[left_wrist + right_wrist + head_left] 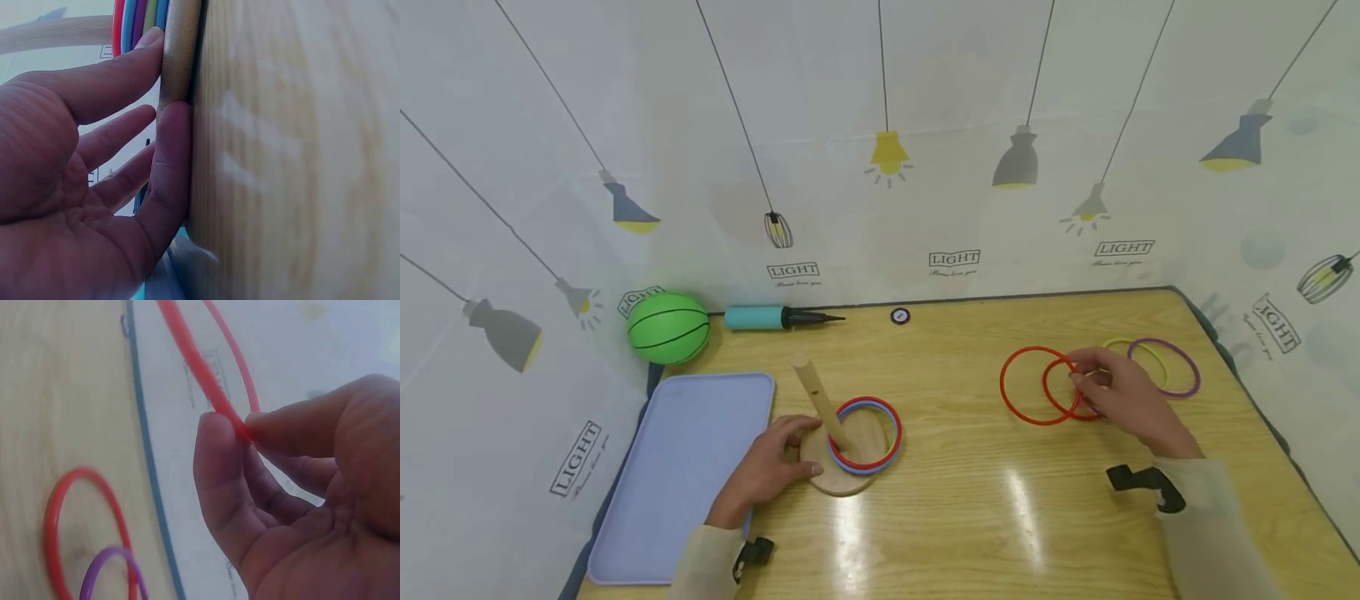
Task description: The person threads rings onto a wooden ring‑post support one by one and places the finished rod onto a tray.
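Note:
My left hand (766, 468) holds the edge of the round base (822, 475) of a wooden peg stand (817, 392), thumb and fingers spread along its rim. Around the peg lie stacked rings (892, 454), red on top and blue below; the left wrist view also shows purple and green ones (150, 15). Over at the right, my right hand (1123, 396) pinches a red ring (1002, 392) between thumb and fingertips, raised off the table in the right wrist view. Below it another red ring (50, 528) lies on the table, close to a purple ring (1198, 379) and a yellow ring (1163, 367).
A pale blue tray (692, 467) lies left of the stand. Behind it are a green ball (668, 328) and a teal hand pump (756, 317). A small round disc (900, 316) sits near the back edge of the wooden table (955, 517).

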A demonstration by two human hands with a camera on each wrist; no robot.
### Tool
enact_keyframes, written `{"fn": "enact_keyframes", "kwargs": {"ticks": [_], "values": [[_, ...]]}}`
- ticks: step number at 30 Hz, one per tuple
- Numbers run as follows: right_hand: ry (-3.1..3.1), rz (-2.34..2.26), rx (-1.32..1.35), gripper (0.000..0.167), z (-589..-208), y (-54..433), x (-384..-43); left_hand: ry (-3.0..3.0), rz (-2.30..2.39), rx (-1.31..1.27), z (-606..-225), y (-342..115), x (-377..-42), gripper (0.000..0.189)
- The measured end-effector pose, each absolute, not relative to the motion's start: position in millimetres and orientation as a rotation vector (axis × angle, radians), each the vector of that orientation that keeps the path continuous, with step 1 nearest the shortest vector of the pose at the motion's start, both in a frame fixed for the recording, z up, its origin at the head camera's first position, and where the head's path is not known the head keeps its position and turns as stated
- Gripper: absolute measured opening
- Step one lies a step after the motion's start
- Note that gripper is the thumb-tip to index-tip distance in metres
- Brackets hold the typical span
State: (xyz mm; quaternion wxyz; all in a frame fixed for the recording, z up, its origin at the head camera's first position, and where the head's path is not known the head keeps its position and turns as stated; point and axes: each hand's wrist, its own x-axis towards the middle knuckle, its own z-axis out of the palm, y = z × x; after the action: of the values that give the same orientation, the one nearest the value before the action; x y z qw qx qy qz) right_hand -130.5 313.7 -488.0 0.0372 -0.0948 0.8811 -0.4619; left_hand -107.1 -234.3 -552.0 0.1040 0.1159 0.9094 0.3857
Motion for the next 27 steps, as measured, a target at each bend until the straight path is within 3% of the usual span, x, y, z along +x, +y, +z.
{"fn": "enact_keyframes", "kwargs": {"ticks": [9,27], "values": [[2.613,-1.593,-0.311,0.041,-460,279,-133,2.679,1.164,0.342,-551,-235,-105,0.064],[2.187,-2.167,-0.388,0.035,-412,197,-125,2.685,1.14,0.354,-554,-233,-107,0.064]]}}
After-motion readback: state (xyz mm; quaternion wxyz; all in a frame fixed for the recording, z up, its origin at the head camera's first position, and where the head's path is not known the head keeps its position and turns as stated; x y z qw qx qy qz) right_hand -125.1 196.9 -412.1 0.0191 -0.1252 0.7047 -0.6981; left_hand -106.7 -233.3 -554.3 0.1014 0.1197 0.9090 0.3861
